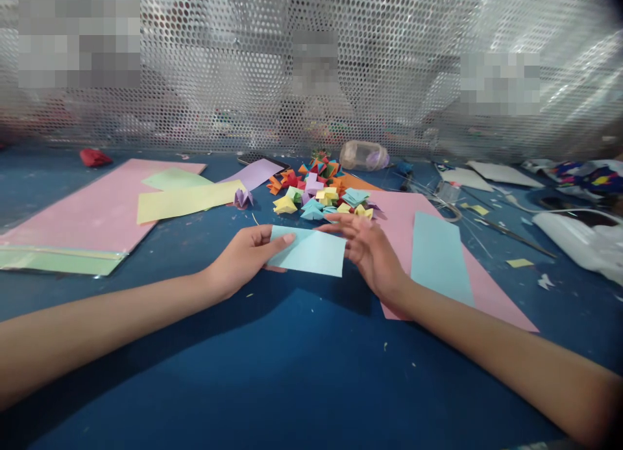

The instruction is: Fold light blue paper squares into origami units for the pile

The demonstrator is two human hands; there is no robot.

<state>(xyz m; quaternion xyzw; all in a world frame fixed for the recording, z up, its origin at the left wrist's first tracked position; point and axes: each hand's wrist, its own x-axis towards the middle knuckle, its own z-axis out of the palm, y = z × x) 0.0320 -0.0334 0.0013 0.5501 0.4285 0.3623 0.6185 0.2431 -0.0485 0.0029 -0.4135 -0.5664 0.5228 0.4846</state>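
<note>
My left hand [246,258] pinches a light blue sheet of paper [311,252] by its left end, thumb on top and fingers underneath. The sheet is held above the blue table. At its right end is my right hand [374,252], with fingers bent and apart; some fingertips reach the sheet's upper right edge, and I cannot tell whether they touch it. Just beyond the sheet lies a pile of small folded paper pieces [311,206] in yellow, blue, purple, red and orange. A lone purple folded piece [242,198] sits left of the pile.
A pink sheet [394,232] with a light blue strip [438,258] lies under my right forearm. On the left are a pink paper pack [107,203] and a yellow strip [189,200]. A clear jar [363,155] lies behind the pile. A white device [577,242] with cable is far right.
</note>
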